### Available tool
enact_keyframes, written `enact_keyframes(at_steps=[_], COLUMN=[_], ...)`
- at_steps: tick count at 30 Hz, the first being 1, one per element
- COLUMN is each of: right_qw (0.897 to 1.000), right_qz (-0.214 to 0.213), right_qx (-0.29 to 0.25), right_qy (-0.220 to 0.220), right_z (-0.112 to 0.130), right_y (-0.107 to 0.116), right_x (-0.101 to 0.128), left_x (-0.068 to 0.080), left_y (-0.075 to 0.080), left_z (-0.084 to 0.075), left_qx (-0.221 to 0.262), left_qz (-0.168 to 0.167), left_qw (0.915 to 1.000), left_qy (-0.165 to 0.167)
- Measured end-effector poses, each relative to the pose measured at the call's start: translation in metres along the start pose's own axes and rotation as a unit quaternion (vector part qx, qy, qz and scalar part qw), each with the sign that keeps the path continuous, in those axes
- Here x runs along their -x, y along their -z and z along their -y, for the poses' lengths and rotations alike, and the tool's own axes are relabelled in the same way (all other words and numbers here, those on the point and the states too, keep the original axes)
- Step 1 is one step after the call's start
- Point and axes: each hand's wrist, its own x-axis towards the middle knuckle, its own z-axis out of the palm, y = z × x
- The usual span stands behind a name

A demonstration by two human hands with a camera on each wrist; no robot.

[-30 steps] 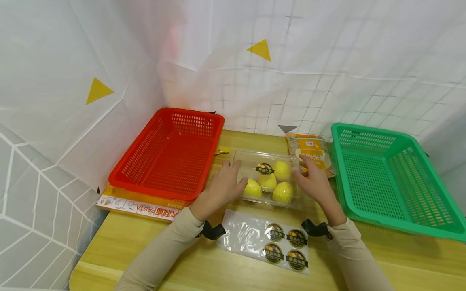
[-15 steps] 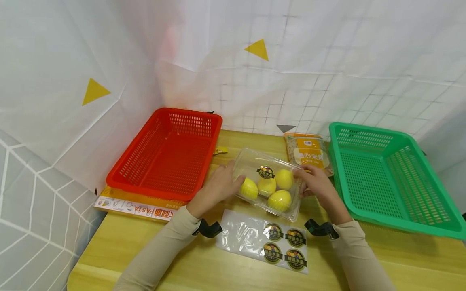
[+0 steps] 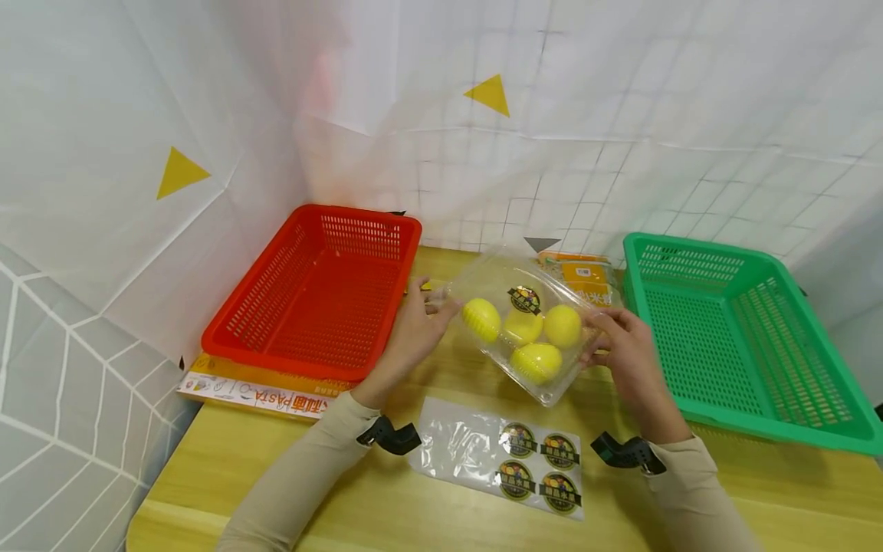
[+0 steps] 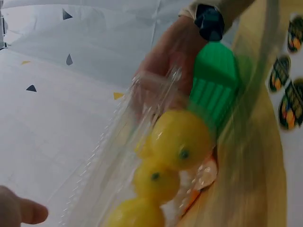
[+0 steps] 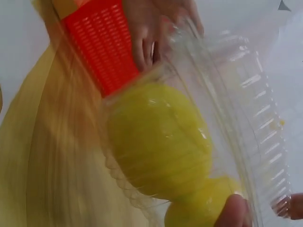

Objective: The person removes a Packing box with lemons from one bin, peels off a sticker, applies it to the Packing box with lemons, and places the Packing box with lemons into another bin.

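Note:
A clear plastic clamshell box (image 3: 507, 268) with several yellow lemons (image 3: 536, 362) inside is raised off the table and turned cornerwise. A round dark fruit label (image 3: 526, 300) is on its lid. At the box's left corner, my left hand (image 3: 416, 322) pinches the edge; its fingers also show at the top of the right wrist view. My right hand (image 3: 629, 356) grips the opposite corner, thumb on top and fingers partly hidden beneath. Below the box, a sheet of round labels (image 3: 493, 456) lies flat on the table.
A red basket (image 3: 310, 366) stands at the left over a pasta pack (image 3: 255, 395). On the right is a green basket (image 3: 752, 429). Behind the box lies an orange food bag (image 3: 582, 274), partly covered by it. White sheeting (image 3: 586, 69) hangs at the back.
The box has come up off the table, rotated clockwise and shifted slightly right and away. My right hand has moved right with it. The lemons have shifted inside.

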Motion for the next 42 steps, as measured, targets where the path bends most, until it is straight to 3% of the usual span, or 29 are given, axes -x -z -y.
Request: enact_keyframes(at_steps=[5, 11, 15, 18, 21, 23, 27, 34, 38, 42], right_qw=[1.000, 0.998, 0.996, 0.995, 0.995, 0.995, 0.994, 0.995, 0.995, 0.986], right_qz=[-0.012, -0.018, -0.020, -0.020, -0.026, -0.032, -0.041, -0.032, -0.022, -0.069], right_qx=[-0.023, -0.058, -0.087, -0.097, -0.097, -0.097, -0.098, -0.090, -0.041, 0.027], right_qy=[0.000, -0.004, 0.004, 0.009, 0.011, 0.010, 0.011, 0.032, 0.088, 0.151], right_z=[0.006, 0.011, 0.016, 0.019, 0.022, 0.023, 0.025, 0.029, 0.030, 0.030], right_y=[-0.003, -0.010, -0.015, -0.020, -0.024, -0.026, -0.028, -0.024, -0.005, 0.028], right_x=[0.005, 0.010, 0.014, 0.018, 0.022, 0.023, 0.026, 0.035, 0.041, 0.045], left_x=[0.003, 0.007, 0.018, 0.028, 0.036, 0.038, 0.039, 0.036, 0.034, 0.030], left_y=[-0.009, -0.018, -0.029, -0.040, -0.049, -0.055, -0.064, -0.080, -0.078, -0.073], left_z=[0.001, 0.003, 0.000, -0.006, -0.014, -0.017, -0.022, -0.026, -0.032, -0.039], left_qx=[0.091, 0.154, 0.219, 0.287, 0.326, 0.337, 0.330, 0.301, 0.288, 0.289], left_qz=[-0.023, -0.039, 0.013, 0.068, 0.091, 0.093, 0.078, 0.047, 0.046, 0.054], left_qw=[0.9955, 0.9872, 0.9745, 0.9530, 0.9376, 0.9335, 0.9375, 0.9523, 0.9559, 0.9542], left_qy=[0.017, 0.017, 0.049, 0.070, 0.078, 0.080, 0.079, 0.015, 0.033, 0.057])
